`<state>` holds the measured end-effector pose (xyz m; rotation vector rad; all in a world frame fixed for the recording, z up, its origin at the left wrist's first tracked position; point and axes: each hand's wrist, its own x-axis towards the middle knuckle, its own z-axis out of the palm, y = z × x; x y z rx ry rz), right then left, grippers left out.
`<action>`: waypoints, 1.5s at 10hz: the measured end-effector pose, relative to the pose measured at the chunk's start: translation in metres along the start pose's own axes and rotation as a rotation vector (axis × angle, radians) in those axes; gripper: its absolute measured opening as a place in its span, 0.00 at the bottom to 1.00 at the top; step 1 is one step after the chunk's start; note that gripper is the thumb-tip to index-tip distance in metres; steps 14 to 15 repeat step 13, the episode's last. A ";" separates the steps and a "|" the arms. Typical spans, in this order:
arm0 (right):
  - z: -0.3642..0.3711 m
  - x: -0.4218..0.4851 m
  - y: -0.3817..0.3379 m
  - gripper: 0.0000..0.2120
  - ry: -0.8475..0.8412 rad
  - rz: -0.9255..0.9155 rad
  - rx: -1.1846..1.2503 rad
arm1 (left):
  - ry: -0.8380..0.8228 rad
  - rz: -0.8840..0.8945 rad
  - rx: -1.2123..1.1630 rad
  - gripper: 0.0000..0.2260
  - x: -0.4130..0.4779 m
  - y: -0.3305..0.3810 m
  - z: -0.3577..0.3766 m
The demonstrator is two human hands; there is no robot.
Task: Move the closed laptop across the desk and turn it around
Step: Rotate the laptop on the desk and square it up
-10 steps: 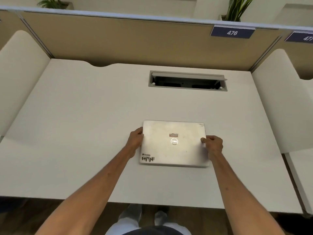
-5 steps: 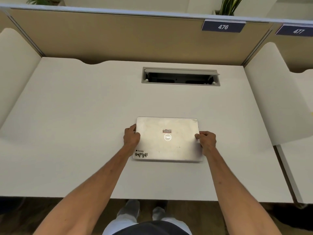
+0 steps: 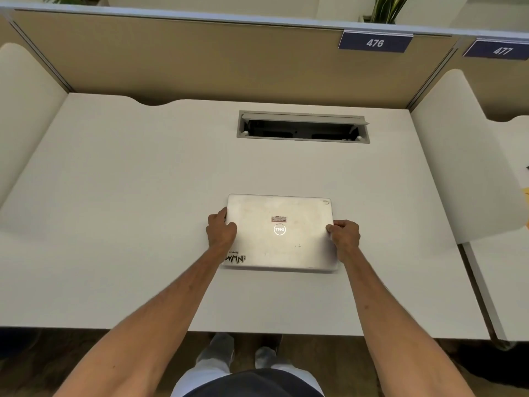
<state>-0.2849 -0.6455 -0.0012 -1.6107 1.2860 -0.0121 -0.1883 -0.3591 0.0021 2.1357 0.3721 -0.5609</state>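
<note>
Gripping the closed laptop [image 3: 279, 233] at lower centre of frame: left hand [image 3: 220, 227] and right hand [image 3: 345, 234] clamp its short ends. Long axis runs side to side on the counter [image 3: 128, 196]; both hands equally near.

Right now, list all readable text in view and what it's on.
"476": blue desk number sign on the partition.
"477": next blue sign, at right.
"DELL", upside down to the camera: round logo on the closed laptop lid.
"WMN": black sticker, lid's near-left corner; the small word above it is too blurred.
Red-edged sticker above the logo: unreadable.
</note>
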 end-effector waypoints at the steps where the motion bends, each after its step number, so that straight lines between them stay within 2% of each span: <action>1: 0.001 0.000 0.002 0.17 -0.005 -0.004 -0.007 | 0.004 -0.012 0.047 0.26 0.000 -0.001 0.001; 3: -0.002 0.000 -0.001 0.17 -0.021 -0.008 -0.001 | -0.020 -0.008 0.139 0.27 -0.005 0.004 0.011; 4: -0.001 -0.006 -0.002 0.17 -0.016 -0.059 -0.091 | 0.014 0.035 0.205 0.31 -0.013 0.002 0.018; 5: 0.005 -0.020 -0.003 0.22 0.034 -0.269 -0.380 | 0.085 0.166 0.374 0.34 -0.023 -0.008 0.022; 6: 0.017 -0.036 -0.002 0.29 0.004 -0.540 -0.646 | 0.112 0.416 0.674 0.33 -0.027 -0.023 0.021; 7: 0.031 -0.047 -0.001 0.32 -0.089 -0.713 -0.881 | 0.064 0.573 0.839 0.31 -0.027 -0.032 0.018; 8: 0.042 -0.055 0.000 0.32 -0.150 -0.758 -0.957 | 0.055 0.603 0.865 0.30 -0.025 -0.037 0.019; 10: 0.050 -0.065 0.009 0.30 -0.154 -0.812 -1.013 | 0.030 0.646 0.827 0.30 -0.022 -0.037 0.018; 12: 0.051 -0.073 0.003 0.30 -0.114 -0.832 -1.043 | 0.044 0.713 0.829 0.30 -0.024 -0.019 0.013; 13: 0.053 -0.077 -0.019 0.30 -0.072 -0.846 -1.031 | 0.090 0.715 0.856 0.30 -0.023 0.011 0.006; 15: 0.053 -0.077 -0.019 0.30 -0.072 -0.846 -1.031 | 0.090 0.715 0.856 0.30 -0.023 0.011 0.006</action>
